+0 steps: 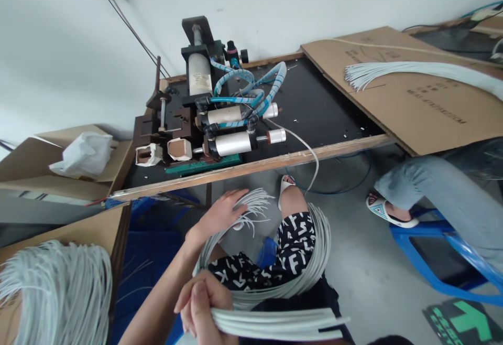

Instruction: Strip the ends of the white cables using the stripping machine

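A long bundle of thin white cables (320,245) loops across the lap, over black patterned shorts. My left hand (222,213) is at its far end, fingers and thumb around the cables near where their loose tips fan out to the right. Close to my body, my right hand (206,303) is clenched around a thick part of the same kind of cable. From that fist, cut ends (275,323) stick out to the right. Whether both ends belong to one bundle is hidden by the hands.
Ahead, a pneumatic machine (200,72) with blue hoses stands on a black bench (326,109). More cables (66,287) are heaped at left, below an open carton (23,182). At right, another bundle (416,69) lies on cardboard (432,119); a person's leg (432,182) is beside a blue stool (416,250).
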Motion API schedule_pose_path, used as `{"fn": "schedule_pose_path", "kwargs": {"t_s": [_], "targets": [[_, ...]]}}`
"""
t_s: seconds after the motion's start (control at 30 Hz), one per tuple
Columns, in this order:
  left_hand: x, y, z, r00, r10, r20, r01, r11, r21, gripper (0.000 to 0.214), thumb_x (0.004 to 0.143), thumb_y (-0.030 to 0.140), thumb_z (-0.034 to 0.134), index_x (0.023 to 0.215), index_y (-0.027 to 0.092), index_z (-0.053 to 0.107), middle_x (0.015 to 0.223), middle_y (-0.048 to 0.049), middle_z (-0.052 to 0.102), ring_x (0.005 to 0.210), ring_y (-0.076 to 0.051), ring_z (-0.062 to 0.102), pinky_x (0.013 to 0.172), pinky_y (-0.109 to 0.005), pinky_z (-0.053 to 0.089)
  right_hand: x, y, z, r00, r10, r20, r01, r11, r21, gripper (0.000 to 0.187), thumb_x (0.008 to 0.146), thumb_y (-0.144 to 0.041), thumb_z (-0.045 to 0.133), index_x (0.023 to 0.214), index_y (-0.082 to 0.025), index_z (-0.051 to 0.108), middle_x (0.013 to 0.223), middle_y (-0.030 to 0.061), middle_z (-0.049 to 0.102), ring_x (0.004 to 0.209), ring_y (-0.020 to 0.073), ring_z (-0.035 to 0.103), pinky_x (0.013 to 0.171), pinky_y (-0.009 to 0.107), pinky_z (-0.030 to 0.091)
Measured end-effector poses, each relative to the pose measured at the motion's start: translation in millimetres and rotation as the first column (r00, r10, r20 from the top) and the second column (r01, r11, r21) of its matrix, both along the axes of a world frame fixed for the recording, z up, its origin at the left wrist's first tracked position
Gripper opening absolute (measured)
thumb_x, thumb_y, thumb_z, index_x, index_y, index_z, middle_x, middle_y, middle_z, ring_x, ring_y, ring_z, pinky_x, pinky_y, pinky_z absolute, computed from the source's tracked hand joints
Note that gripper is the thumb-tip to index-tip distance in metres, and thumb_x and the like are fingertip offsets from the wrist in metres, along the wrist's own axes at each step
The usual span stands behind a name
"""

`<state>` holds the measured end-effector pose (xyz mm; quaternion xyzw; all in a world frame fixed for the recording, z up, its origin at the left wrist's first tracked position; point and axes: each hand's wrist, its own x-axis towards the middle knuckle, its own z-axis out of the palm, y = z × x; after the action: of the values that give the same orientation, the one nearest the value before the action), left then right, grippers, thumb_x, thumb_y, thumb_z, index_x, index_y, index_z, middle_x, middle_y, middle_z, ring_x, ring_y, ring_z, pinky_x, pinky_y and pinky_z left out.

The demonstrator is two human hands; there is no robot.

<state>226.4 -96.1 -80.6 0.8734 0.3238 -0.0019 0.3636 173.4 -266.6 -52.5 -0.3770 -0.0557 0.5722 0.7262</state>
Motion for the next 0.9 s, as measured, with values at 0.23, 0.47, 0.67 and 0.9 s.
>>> {"fn": "schedule_pose_path", "kwargs": {"t_s": [0.23,0.47,0.67,0.9], "targets": [[-51,-26,84.7,0.976,-0.108,0.188,0.175,0.902,-0.394,0.033,0.098,0.048,0.058,0.103,0.025,0.082,0.103,-0.0071,0.08,0.096,-0.027,0.073,0.088,-0.036,0.057,15,9,-8.0,0.948,0.24,0.208,-0.233,0.971,-0.058,0.048,0.09,-0.067,0.047,0.077,-0.022,0.058,0.062,-0.0054,0.038,0.059,0.0126,0.034,0.061,0.029,0.033],[-81,-46,107.3,0.966,-0.138,0.22,0.207,0.921,-0.33,0.025,0.096,0.038,0.063,0.085,0.025,0.082,0.078,-0.0083,0.075,0.077,-0.024,0.067,0.077,-0.036,0.054,35,20,-6.8,0.875,0.388,0.289,-0.391,0.919,-0.053,0.021,0.076,-0.044,0.051,0.073,-0.024,0.046,0.077,-0.0004,0.05,0.073,0.0152,0.046,0.07,0.031,0.04],[-83,-64,72.7,0.863,0.453,0.226,-0.312,0.828,-0.466,0.04,0.096,0.054,0.06,0.081,0.018,0.069,0.061,-0.002,0.066,0.047,-0.016,0.06,0.045,-0.025,0.047,28,29,-16.8,0.989,0.139,-0.042,-0.135,0.987,0.089,0.045,0.081,-0.062,0.071,0.071,-0.02,0.058,0.05,-0.013,0.03,0.048,0.0069,0.025,0.05,0.023,0.022],[-68,-41,51.5,0.345,0.703,0.622,-0.586,0.679,-0.443,0.032,0.089,0.046,0.071,0.079,0.015,0.069,0.06,0.0012,0.065,0.049,-0.009,0.056,0.051,-0.018,0.047,49,22,-26.3,0.986,0.048,-0.16,-0.058,0.997,-0.057,0.06,0.073,-0.069,0.078,0.113,-0.026,0.077,0.13,0.0057,0.074,0.133,0.0267,0.058,0.117,0.039,0.037]]}}
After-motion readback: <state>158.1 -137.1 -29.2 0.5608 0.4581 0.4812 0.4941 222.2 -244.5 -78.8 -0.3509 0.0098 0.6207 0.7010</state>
